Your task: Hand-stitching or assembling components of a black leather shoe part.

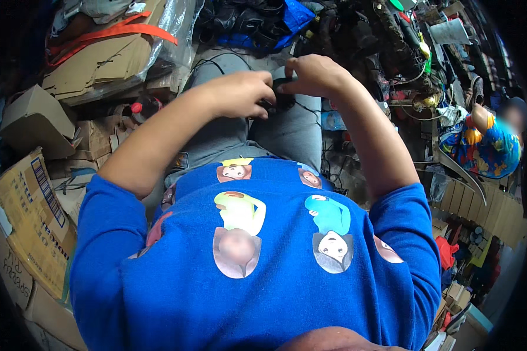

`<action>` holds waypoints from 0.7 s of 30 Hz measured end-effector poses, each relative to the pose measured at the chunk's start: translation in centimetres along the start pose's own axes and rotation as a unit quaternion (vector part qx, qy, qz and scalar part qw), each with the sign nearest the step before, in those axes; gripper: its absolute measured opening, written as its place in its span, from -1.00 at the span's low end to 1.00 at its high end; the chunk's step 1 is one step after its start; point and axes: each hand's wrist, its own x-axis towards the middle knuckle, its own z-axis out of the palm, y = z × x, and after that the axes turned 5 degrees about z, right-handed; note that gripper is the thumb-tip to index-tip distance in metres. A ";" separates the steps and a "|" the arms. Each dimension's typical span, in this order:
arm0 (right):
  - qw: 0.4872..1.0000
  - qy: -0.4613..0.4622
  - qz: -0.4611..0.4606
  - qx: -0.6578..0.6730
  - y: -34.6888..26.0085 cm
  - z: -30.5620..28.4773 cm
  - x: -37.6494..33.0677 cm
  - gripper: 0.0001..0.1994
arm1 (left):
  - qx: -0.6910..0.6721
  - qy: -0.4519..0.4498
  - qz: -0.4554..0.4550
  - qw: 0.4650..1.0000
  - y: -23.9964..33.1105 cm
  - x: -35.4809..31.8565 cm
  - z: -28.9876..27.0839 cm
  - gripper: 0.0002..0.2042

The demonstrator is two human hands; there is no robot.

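Above my grey-trousered lap [216, 131], my two hands come together around a small black thing [284, 100], mostly hidden by the fingers; its kind cannot be made out. On the left side of it, my left hand [243, 93] has curled fingers, with a dark bit showing at the fingertips. My right hand [315, 76] arches over from the other side, its fingers bent and its thumb against the black thing. A thin black cord [214, 61] loops across my left thigh, close to my left hand.
Flattened cardboard [99, 67] with an orange strap lies at the upper left, above an open carton [38, 123]. A blue bag of black items [249, 23] sits ahead. Tools and scrap [386, 41] crowd the right, where another person [492, 143] sits.
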 end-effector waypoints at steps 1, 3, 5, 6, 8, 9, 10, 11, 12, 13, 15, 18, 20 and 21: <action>0.998 -0.051 0.026 -0.037 -0.5 -0.6 0.1 -0.53 | 0.016 -0.025 -0.004 1.000 0.1 0.4 0.5 -0.73; 0.998 -0.065 0.001 -0.006 -0.2 0.3 0.2 -0.55 | 0.026 -0.019 -0.001 0.999 -0.3 0.8 1.0 -0.73; 0.996 -0.080 -0.025 0.029 0.1 1.1 0.0 -0.57 | 0.035 -0.016 0.002 0.999 -0.4 0.9 1.4 -0.72; 0.994 -0.084 -0.018 0.074 0.1 1.3 -0.5 -0.59 | 0.029 -0.016 0.004 0.999 -0.3 0.8 1.7 -0.72; 0.990 -0.043 -0.005 0.137 0.8 3.0 -1.6 -0.66 | 0.024 -0.019 0.012 0.999 0.0 0.6 1.8 -0.71; 0.990 -0.043 -0.003 0.137 1.3 3.7 -2.2 -0.66 | 0.041 -0.006 0.025 0.999 0.0 0.4 1.9 -0.69; 0.963 -0.049 0.053 0.261 1.6 4.3 -3.0 -0.69 | 0.058 0.006 0.038 0.998 0.1 0.2 2.0 -0.68; 0.917 -0.053 0.109 0.380 1.6 4.8 -4.0 -0.70 | 0.057 0.005 0.039 0.998 0.4 0.1 2.2 -0.68; 0.892 -0.041 0.138 0.428 1.4 5.2 -5.1 -0.68 | 0.073 0.015 0.033 0.997 0.7 0.1 2.4 -0.67; 0.891 -0.041 0.140 0.429 1.6 5.8 -5.6 -0.68 | 0.090 0.025 0.027 0.995 0.9 0.1 2.6 -0.67; 0.826 0.024 0.177 0.534 2.2 7.2 -6.4 -0.69 | 0.130 0.055 0.047 0.989 1.2 0.2 3.6 -0.69; 0.819 0.050 0.168 0.546 2.3 8.3 -6.6 -0.69 | 0.150 0.081 0.052 0.984 1.3 0.3 4.4 -0.69; 0.835 0.078 0.163 0.519 2.5 8.5 -6.4 -0.70 | 0.155 0.063 0.069 0.983 1.0 0.3 4.3 -0.70; 0.822 0.047 0.169 0.542 2.9 8.5 -6.3 -0.69 | 0.156 0.062 0.068 0.983 0.8 0.3 4.2 -0.70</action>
